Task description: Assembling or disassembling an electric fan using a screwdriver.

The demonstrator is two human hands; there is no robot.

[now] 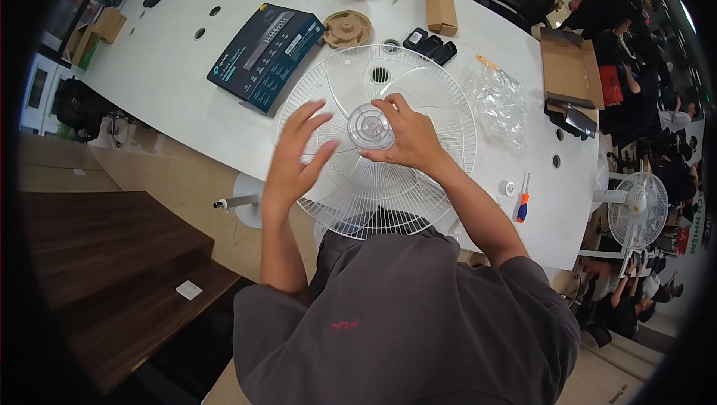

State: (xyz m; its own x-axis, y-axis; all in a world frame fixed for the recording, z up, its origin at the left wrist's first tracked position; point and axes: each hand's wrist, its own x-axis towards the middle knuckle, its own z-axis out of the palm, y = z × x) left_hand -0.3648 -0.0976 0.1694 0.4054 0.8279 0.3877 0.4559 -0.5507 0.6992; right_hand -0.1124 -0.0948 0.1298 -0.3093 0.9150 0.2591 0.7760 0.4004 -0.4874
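A round white wire fan guard (448, 117) lies over the near edge of the white table, close to my body. Within its circle sits a clear plastic fan blade, whose ringed round hub (371, 127) is at the middle. My right hand (409, 136) curls round the right side of this hub, thumb below and fingers above, gripping it. To the left, my left hand (297, 155) is raised over the guard with its fingers spread, slightly blurred and holding nothing. The blade's outer edges are hard to make out through the wires.
Beyond the guard stand a dark device box (265, 54), a brown moulded pulp piece (347, 29), black cases (429, 45) and small cartons (441, 9). On the right lie clear plastic bags (499, 103), an orange-blue screwdriver (523, 207) and an open carton (571, 69). A fan stand (249, 201) is at left.
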